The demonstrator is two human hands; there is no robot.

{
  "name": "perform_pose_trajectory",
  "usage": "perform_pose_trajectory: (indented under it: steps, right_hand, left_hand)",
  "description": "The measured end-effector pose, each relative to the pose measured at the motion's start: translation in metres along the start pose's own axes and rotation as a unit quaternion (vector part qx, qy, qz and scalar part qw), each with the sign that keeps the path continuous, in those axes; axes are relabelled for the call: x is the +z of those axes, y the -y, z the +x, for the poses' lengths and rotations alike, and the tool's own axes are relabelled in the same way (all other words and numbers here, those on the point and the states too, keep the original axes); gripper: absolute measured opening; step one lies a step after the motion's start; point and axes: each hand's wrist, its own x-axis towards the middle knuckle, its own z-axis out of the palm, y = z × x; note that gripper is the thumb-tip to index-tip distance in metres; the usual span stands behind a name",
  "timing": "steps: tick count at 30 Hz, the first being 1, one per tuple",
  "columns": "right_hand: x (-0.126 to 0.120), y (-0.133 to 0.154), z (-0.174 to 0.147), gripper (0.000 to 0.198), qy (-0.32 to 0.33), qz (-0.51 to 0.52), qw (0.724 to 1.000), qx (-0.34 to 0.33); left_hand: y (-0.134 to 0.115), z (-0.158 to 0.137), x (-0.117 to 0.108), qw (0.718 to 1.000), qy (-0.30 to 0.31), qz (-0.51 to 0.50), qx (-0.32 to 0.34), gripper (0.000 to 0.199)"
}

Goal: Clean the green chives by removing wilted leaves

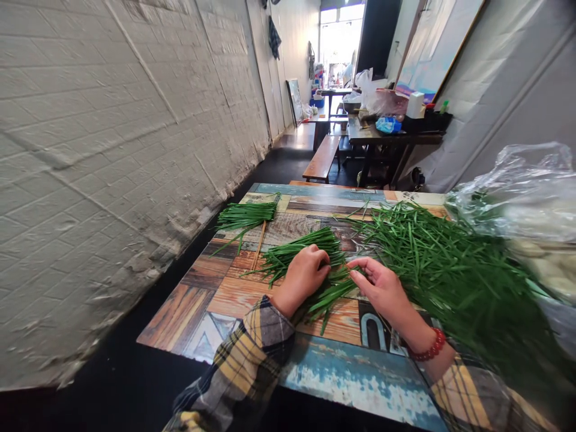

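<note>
My left hand is closed, its fingers curled down onto garlic chives between two small bundles. Beyond it a neat chive bundle lies on the patchwork-patterned table. Closer to me, a smaller bunch of chives stretches below both hands. My right hand, with a red bead bracelet at the wrist, has thumb and forefinger pinched at the ends of these chives. Whether a thin stick is also in the pinch I cannot tell. At the far left rests another bundle, with thin wooden skewers beside it.
A large loose heap of chives covers the table's right side. Clear plastic bags stand behind it. The table's front edge is close to me. A white brick wall runs along the left. Further back are a bench and a cluttered table.
</note>
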Motion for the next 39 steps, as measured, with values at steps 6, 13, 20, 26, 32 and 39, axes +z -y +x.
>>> perform_pose_trajectory:
  steps: [6,13,20,26,32,39]
  right_hand:
    - [0.000,-0.001,0.000,0.024,0.002,-0.009,1.000,0.000]
    - [-0.001,0.001,0.000,0.028,0.003,-0.009,1.000,0.003]
    - [-0.002,0.007,0.000,0.030,0.015,-0.007,1.000,0.006]
    - [-0.002,0.007,0.000,0.028,0.021,-0.003,1.000,-0.002]
    - [-0.002,0.009,-0.001,0.029,0.019,-0.004,1.000,-0.009]
    - [-0.001,0.007,0.000,0.030,0.019,-0.005,1.000,-0.005]
  left_hand:
    - [0.000,-0.001,0.002,0.998,0.004,0.059,0.011,0.011]
    - [-0.005,0.006,0.001,0.973,-0.013,-0.228,-0.039,0.006]
    - [-0.010,0.004,0.004,0.912,0.051,-0.399,-0.084,0.008]
    - [-0.012,0.003,0.004,0.909,0.049,-0.402,-0.099,0.013]
    - [-0.013,0.003,0.002,0.908,0.049,-0.405,-0.099,0.014]
    - [-0.013,0.004,0.004,0.920,0.035,-0.384,-0.066,0.014]
